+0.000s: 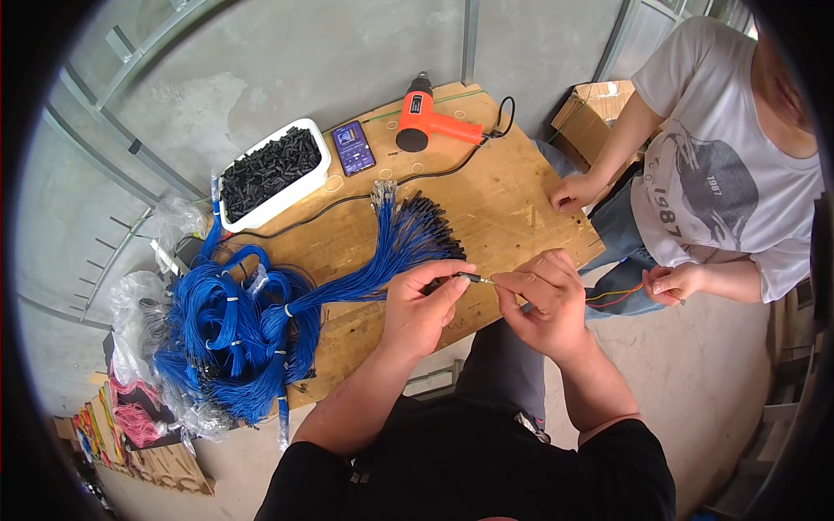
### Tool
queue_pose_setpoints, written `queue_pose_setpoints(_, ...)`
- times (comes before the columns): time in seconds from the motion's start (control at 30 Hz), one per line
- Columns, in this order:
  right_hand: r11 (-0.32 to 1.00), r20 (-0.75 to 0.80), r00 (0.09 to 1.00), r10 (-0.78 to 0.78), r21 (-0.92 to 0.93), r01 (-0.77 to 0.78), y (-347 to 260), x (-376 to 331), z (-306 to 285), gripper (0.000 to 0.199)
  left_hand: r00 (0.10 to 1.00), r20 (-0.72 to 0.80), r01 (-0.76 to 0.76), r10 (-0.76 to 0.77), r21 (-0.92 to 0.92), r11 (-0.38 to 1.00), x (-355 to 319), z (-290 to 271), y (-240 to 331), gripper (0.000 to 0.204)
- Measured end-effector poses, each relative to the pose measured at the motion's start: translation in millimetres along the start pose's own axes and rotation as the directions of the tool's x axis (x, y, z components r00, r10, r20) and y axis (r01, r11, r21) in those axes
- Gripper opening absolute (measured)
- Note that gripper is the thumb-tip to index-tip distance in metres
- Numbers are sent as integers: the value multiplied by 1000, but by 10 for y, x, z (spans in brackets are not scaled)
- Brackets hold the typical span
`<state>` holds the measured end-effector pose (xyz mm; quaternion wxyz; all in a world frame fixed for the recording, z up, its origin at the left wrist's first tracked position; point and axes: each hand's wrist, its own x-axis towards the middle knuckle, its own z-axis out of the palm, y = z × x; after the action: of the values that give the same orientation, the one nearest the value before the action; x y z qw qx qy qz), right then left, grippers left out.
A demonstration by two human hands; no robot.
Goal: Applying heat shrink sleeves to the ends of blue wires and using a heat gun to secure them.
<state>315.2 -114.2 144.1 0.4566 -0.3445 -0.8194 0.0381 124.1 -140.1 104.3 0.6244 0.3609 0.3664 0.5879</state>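
Observation:
Above the near edge of the table, my left hand (414,306) is closed in a pinch on a short black sleeve (470,278). A small light metal tip (488,280) sticks out of the sleeve toward my right hand (546,302). The right thumb and forefinger are pinched together at that tip; what lies inside the fingers is hidden. Just beyond my left hand, a fanned bundle of blue wires (382,256) lies on the table, with black sleeves (439,226) on many ends and pale bare-looking ends (382,193) on others.
A white tub (323,174) of black sleeves (269,169), a phone (354,148) and an orange heat gun (447,128) with its cable sit on the wooden table (512,191). Coiled blue wires (230,321) fill the left. A person (695,174) at right holds red and yellow wires (618,295).

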Motion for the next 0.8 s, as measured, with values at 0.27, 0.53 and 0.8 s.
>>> queue_pose_setpoints(0.27,1000,3,1000,9,4,-9,-2,9,15,22,1000,3,1,-1,48,999,21,-20,-18,18)
queue_pose_setpoints(0.53,955,102,974,204,199,-221,-33,-15,-36,17,997,72,0,5,-75,997,28,-49,-46,14)
queue_pose_setpoints(0.8,769,272,874,403,418,-485,-47,-27,-70,7,982,178,-60,68,-47,997,76,-131,-114,12)
